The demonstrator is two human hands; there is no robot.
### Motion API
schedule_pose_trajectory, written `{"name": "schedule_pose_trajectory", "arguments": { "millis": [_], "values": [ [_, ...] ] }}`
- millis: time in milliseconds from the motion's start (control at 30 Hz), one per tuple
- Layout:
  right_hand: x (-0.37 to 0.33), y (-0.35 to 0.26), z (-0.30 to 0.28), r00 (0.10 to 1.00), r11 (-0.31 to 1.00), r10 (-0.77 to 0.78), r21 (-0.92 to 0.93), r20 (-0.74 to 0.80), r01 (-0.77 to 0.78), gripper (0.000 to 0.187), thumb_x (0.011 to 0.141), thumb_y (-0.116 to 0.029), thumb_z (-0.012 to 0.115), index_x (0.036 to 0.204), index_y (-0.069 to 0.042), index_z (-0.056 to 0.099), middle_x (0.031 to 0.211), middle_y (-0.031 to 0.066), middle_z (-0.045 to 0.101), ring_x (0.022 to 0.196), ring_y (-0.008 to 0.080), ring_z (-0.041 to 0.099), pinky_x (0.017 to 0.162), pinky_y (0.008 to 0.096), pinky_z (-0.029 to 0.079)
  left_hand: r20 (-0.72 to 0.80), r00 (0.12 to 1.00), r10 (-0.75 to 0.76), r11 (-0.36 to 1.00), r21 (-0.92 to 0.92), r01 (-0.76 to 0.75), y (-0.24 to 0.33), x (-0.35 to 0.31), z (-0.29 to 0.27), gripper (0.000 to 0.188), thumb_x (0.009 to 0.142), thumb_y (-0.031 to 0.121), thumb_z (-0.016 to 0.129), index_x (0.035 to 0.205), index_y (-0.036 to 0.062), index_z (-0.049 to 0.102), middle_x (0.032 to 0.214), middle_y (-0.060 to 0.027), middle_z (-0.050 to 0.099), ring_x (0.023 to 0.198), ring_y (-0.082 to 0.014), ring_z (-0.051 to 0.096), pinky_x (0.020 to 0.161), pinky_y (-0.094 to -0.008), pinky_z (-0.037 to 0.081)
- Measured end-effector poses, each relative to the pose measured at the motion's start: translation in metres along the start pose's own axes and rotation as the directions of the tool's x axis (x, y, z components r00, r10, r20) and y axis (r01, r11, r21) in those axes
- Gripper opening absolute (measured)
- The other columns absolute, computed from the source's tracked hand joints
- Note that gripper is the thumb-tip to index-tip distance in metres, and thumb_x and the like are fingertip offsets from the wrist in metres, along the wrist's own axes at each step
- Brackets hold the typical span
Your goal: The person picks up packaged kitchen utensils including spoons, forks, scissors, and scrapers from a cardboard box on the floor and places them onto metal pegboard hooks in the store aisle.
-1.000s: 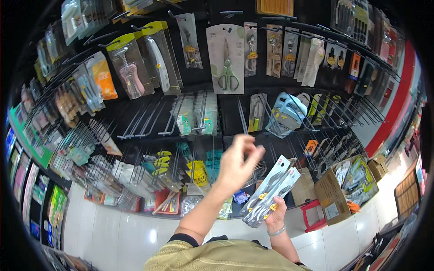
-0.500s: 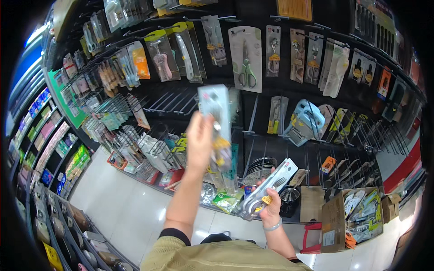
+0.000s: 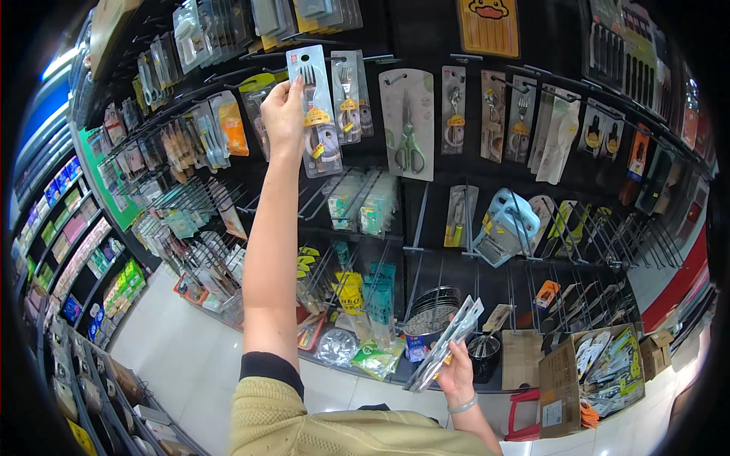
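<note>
My left hand (image 3: 284, 121) is raised to the upper rack, its thumb and fingers closed on the upper left edge of a carded fork pack (image 3: 319, 137). The pack hangs upright from my grip, just left of similar fork packs (image 3: 348, 95) on a hook. Whether its hole is on a hook I cannot tell. Lower down on the right, my right hand (image 3: 458, 374) grips a small stack of carded fork packs (image 3: 447, 346), tilted and seen nearly edge-on. Right of the hanging forks is a card with green-handled scissors (image 3: 408, 137).
Metal hooks (image 3: 312, 201) jut from the black rack below my left hand. A blue-framed grater (image 3: 506, 228) hangs at the right. An open cardboard box (image 3: 559, 387) of packaged utensils and a red stool (image 3: 523, 414) stand at the lower right.
My left hand has moved up and left with the fork pack, reaching the upper hooks. My right hand is slightly lower, its packs turned more edge-on. The view has shifted slightly.
</note>
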State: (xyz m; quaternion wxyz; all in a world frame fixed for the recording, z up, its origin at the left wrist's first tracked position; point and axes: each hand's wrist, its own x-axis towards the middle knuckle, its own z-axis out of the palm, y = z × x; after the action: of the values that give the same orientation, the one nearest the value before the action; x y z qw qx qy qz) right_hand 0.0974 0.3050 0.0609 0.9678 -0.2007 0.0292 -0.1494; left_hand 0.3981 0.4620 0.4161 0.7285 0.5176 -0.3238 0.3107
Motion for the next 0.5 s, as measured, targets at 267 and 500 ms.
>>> {"name": "schedule_pose_trajectory", "arguments": {
  "millis": [267, 500],
  "values": [
    [0.011, 0.001, 0.003, 0.997, 0.999, -0.027, 0.015, -0.077, 0.028, 0.041, 0.085, -0.005, 0.052, 0.124, -0.011, 0.042, 0.104, 0.0062, 0.056, 0.091, 0.0197, 0.057, 0.079, 0.0371, 0.049, -0.007, 0.989, -0.150, 0.988, 0.041, 0.150, -0.020, 0.019, 0.011, 0.026, 0.086, 0.018, 0.059, 0.091, -0.0077, 0.062, 0.080, -0.0056, 0.061, 0.071, -0.0084, 0.051, 0.063, -0.0229, 0.041],
    [0.006, -0.005, 0.005, 0.990, 0.989, -0.139, -0.041, 0.011, 0.139, 0.055, 0.084, -0.001, 0.050, 0.134, -0.012, 0.031, 0.117, 0.0045, 0.049, 0.104, 0.0175, 0.053, 0.089, 0.0353, 0.046, -0.166, 0.965, -0.205, 0.934, 0.262, 0.243, -0.082, 0.052, 0.037, 0.028, 0.081, 0.022, 0.067, 0.091, -0.0037, 0.064, 0.083, -0.0048, 0.063, 0.073, -0.0098, 0.054, 0.068, -0.0255, 0.042]
  ]
}}
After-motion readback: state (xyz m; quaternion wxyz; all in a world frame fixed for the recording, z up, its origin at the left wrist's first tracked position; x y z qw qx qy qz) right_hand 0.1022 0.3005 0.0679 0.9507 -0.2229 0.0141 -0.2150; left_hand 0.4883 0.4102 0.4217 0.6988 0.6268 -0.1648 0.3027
